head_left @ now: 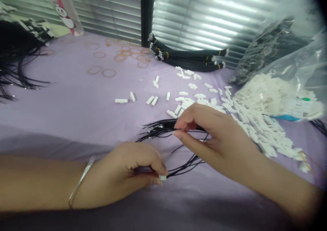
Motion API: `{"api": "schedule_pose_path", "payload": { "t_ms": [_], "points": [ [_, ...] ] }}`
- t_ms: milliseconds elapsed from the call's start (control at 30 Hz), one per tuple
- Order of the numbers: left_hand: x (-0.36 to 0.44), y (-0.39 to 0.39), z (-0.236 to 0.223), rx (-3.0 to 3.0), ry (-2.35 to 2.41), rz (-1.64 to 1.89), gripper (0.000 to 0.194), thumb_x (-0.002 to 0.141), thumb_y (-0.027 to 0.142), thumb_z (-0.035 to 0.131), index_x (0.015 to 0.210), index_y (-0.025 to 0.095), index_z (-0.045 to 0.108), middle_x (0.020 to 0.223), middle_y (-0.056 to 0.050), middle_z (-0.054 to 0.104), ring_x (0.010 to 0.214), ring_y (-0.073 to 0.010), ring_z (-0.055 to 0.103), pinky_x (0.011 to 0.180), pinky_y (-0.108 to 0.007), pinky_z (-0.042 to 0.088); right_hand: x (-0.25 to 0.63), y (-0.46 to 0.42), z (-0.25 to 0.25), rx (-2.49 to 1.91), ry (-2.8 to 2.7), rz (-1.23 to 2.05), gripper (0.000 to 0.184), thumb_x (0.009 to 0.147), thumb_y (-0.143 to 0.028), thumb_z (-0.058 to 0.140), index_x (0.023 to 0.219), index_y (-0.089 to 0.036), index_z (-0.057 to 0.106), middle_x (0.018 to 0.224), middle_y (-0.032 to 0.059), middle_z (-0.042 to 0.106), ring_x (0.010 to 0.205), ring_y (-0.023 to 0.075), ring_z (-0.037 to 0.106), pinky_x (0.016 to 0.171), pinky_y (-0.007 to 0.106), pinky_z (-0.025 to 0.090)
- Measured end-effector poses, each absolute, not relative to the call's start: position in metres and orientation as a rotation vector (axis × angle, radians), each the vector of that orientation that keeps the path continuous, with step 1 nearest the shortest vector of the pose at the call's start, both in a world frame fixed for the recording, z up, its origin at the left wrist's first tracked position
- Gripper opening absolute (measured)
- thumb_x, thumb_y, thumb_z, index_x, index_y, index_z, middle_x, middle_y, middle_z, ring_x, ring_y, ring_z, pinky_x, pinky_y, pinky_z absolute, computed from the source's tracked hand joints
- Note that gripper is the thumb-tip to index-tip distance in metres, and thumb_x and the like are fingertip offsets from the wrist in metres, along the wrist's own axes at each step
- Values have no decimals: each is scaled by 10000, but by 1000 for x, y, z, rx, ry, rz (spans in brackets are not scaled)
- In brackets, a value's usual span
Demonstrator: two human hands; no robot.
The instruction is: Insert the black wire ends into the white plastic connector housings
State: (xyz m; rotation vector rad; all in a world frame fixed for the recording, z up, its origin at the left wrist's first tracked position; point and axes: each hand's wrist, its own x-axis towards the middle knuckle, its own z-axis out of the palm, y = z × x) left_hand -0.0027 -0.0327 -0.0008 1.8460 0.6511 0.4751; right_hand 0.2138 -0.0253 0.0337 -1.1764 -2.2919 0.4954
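Observation:
My left hand [138, 169] pinches a small white plastic connector housing [162, 178] between thumb and fingers. Several thin black wires [187, 165] run out of the housing to the right and pass behind my other hand. With thumb and forefinger brought together, my right hand [214, 135] grips a thin black wire [196, 131], whose tip is hidden by the fingers. Just beyond those fingertips lies a bundle of black wires [163, 126] with shiny metal terminals at their left ends. Part of this bundle is covered by the right hand.
Loose white housings [265, 132] spread over the purple cloth [76, 112]. A clear bag [288, 91] of housings stands at right. Tied black wire bundles [189, 59] lie by the window blinds. Rubber bands [127, 52] are scattered at the back; more black wires [17, 54] hang at left.

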Motion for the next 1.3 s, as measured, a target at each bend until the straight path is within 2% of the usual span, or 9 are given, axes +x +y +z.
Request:
{"api": "schedule_pose_path", "payload": {
  "t_ms": [133, 233, 533, 967, 1133, 1300],
  "points": [
    [-4, -32, -5, 1892, 625, 487, 68, 811, 99, 639, 797, 156, 674, 805, -34, 715, 754, -124, 657, 700, -167, 483, 216, 1, 13, -1222, -2445, 418, 123, 840, -77, 537, 810, -158, 624, 826, 47, 592, 768, 143, 559, 699, 261, 452],
    [-4, -32, -9, 1865, 606, 500, 81, 812, 106, 638, 837, 170, 680, 832, -34, 726, 769, -130, 663, 701, -174, 491, 214, 11, 1, -1199, -2559, 386, 140, 855, -95, 523, 790, -147, 635, 833, 68, 593, 772, 163, 557, 706, 291, 455],
    [-2, -32, -5, 1805, 692, 506, 75, 766, 83, 667, 804, 143, 693, 783, -23, 732, 722, -117, 655, 649, -155, 478, 212, 8, 6, -1078, -2755, 299, 194, 907, -135, 488, 838, -109, 667, 872, 98, 590, 810, 186, 576, 752, 326, 473],
    [-3, -34, -6, 1805, 707, 488, 74, 760, 92, 671, 800, 148, 696, 783, -22, 723, 704, -119, 641, 640, -167, 477, 211, 17, 12, -1298, -2577, 685, 111, 856, -141, 571, 759, -177, 613, 780, -3, 584, 700, 108, 538, 667, 237, 421],
    [-4, -34, -6, 1862, 637, 507, 68, 794, 94, 653, 818, 152, 680, 818, -21, 726, 755, -114, 662, 704, -161, 485, 206, 12, 11, -1302, -2570, 482, 85, 812, -88, 591, 862, -151, 616, 880, 45, 592, 806, 154, 551, 739, 279, 436],
    [-3, -35, -4, 1887, 640, 487, 82, 795, 90, 646, 824, 157, 683, 833, -26, 728, 772, -124, 666, 723, -177, 489, 191, 9, 11, -1165, -2719, 537, 125, 890, -127, 528, 872, -121, 651, 890, 70, 594, 781, 157, 564, 731, 288, 448]
  ]
}}
